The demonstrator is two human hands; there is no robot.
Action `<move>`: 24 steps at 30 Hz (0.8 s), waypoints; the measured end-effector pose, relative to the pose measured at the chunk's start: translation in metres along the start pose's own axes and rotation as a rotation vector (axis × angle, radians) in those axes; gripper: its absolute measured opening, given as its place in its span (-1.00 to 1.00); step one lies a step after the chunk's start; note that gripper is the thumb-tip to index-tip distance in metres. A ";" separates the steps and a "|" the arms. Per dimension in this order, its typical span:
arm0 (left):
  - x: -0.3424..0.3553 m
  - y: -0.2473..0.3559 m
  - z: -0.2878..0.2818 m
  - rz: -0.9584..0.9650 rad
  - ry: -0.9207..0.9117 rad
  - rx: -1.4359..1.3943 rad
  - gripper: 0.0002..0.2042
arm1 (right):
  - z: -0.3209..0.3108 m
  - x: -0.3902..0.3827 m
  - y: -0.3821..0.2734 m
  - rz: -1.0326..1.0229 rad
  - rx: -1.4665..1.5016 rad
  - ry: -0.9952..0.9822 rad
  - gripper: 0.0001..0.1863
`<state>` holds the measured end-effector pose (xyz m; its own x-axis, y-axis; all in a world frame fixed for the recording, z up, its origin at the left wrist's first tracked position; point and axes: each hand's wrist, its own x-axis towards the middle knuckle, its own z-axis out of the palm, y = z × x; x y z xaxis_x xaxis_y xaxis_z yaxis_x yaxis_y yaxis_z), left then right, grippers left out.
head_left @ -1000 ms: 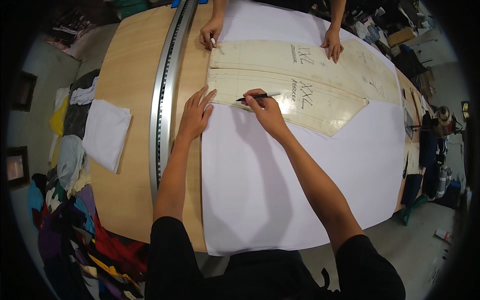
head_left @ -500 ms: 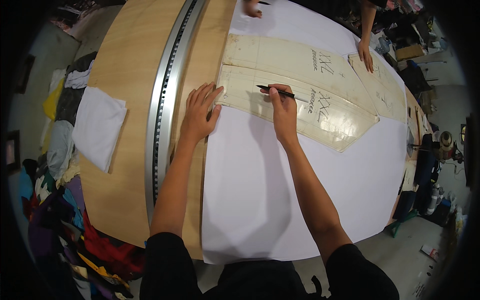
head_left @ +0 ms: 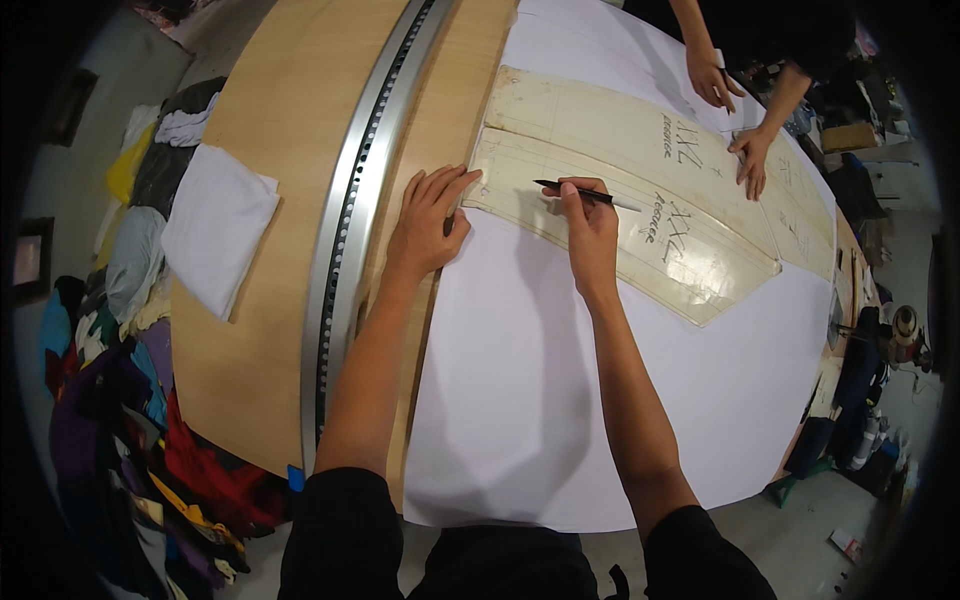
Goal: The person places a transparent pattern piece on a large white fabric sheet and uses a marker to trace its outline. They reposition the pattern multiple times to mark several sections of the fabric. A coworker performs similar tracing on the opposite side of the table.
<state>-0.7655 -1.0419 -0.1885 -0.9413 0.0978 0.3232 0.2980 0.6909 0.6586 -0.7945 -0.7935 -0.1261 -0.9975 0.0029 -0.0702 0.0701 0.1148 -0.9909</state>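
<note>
Between my right hand's [head_left: 592, 225] closed fingers is a slim black pen [head_left: 600, 195], its tip pointing left over a cream pattern template [head_left: 625, 232]. My left hand [head_left: 430, 222] lies with fingers outstretched at the template's left end, by the edge of the white sheet [head_left: 500, 400]. A second cream template [head_left: 580, 120] lies along the far side of the first, and a third [head_left: 805, 205] sits at the right. All carry dark handwriting and rest on the white sheet. Whether the sheet is paper or cloth I cannot tell.
Across the table another person's hand [head_left: 712, 78] hovers with a dark, thin thing; their other hand [head_left: 752, 160] presses on the templates. A slotted metal rail [head_left: 345, 210] runs along the wooden table [head_left: 255, 380]. Folded white cloth [head_left: 215, 230] lies left; heaped clothes [head_left: 130, 440] are beside the table.
The other person's hand with the dark thing has moved from the far left edge to the right, near their other hand. My view has shifted slightly; my hands stay at nearly the same spots.
</note>
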 end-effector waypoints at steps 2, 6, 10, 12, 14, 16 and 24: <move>0.001 0.001 -0.002 -0.001 0.003 0.002 -0.38 | 0.014 -0.001 -0.003 0.003 -0.049 -0.081 -0.67; -0.001 -0.004 0.001 -0.004 0.006 0.032 -0.38 | 0.034 -0.003 -0.013 0.089 -0.209 -0.215 -0.69; 0.001 -0.008 0.004 0.001 0.004 0.034 -0.39 | 0.049 -0.006 0.004 -0.027 -0.164 -0.193 -0.70; 0.000 -0.006 0.003 -0.008 -0.001 0.015 -0.39 | 0.053 -0.007 0.011 -0.082 -0.126 -0.170 -0.72; 0.000 -0.006 0.002 -0.009 0.005 0.009 -0.39 | 0.056 -0.008 0.014 -0.087 -0.121 -0.167 -0.75; -0.001 -0.007 0.002 -0.001 0.016 0.012 -0.39 | 0.057 -0.008 0.017 -0.112 -0.162 -0.166 -0.76; -0.001 -0.009 0.004 0.004 0.024 -0.001 -0.39 | 0.064 -0.009 0.021 -0.180 -0.168 -0.141 -0.78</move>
<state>-0.7673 -1.0453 -0.1970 -0.9360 0.0833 0.3419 0.3017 0.6902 0.6577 -0.7841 -0.8550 -0.1534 -0.9825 -0.1694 0.0779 -0.1214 0.2641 -0.9568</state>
